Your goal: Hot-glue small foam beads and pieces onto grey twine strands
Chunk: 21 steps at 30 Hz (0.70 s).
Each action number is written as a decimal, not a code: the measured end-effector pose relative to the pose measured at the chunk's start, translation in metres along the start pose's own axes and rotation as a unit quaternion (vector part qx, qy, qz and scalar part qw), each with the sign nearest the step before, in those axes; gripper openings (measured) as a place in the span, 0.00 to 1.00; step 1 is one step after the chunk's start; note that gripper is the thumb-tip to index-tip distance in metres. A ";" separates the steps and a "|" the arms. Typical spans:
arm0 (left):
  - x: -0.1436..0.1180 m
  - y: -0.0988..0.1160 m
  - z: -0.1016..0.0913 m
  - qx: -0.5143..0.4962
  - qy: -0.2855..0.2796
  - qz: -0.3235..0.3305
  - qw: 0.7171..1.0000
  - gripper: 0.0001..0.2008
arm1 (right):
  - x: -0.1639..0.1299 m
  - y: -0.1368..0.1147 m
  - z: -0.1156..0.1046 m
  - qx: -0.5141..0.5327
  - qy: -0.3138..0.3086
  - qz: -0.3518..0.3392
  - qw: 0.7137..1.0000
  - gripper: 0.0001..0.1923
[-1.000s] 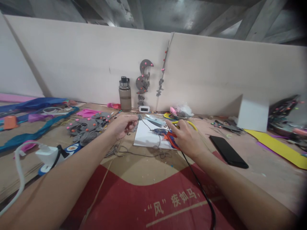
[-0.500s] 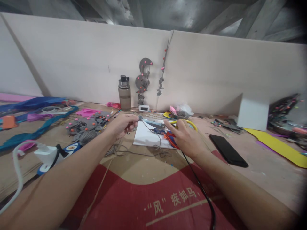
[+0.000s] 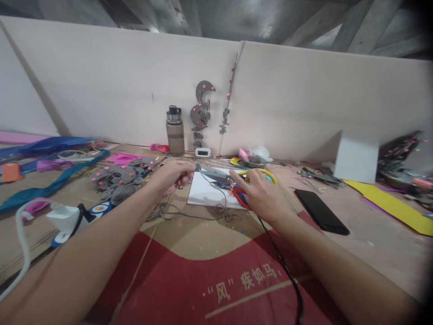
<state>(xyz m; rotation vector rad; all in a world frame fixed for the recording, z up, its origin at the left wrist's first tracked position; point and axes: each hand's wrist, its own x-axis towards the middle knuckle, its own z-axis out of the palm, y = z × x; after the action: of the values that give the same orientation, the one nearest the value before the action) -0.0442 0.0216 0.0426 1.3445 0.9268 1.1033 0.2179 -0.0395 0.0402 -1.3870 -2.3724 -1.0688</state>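
Note:
My left hand [image 3: 171,176] pinches a small grey felt piece [image 3: 197,167] with a grey string [image 3: 216,192] hanging from it, above a white sheet [image 3: 206,195]. My right hand [image 3: 262,194] grips yellow-handled scissors [image 3: 219,174], and the blades point left toward the grey piece and nearly touch it. Red and blue felt bits [image 3: 239,195] lie under the right hand on the sheet. A black cable [image 3: 280,266] runs from under that hand toward me.
A brown water bottle [image 3: 175,132], grey felt hangings [image 3: 200,113] and a small clock [image 3: 203,152] stand by the back wall. Grey felt pieces with pink dots [image 3: 118,176] lie left, a black phone [image 3: 320,211] right, a white charger [image 3: 64,216] at near left, and a yellow sheet [image 3: 389,203] far right.
My right hand has picked up the scissors and brought the blades left to the grey piece held by my left hand. The left hand stays almost still.

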 end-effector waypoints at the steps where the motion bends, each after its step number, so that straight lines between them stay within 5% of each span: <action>1: 0.000 0.000 0.000 -0.002 -0.001 -0.002 1.000 0.10 | 0.000 0.000 0.000 0.000 -0.001 -0.004 1.000 0.27; 21: 0.004 -0.002 0.001 -0.061 -0.016 -0.072 0.995 0.10 | 0.000 -0.002 -0.004 0.025 -0.020 -0.007 0.999 0.25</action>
<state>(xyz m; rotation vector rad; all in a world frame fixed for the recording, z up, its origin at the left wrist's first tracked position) -0.0424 0.0257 0.0413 1.1741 0.9052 1.0083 0.2151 -0.0430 0.0423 -1.3883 -2.4231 -0.9879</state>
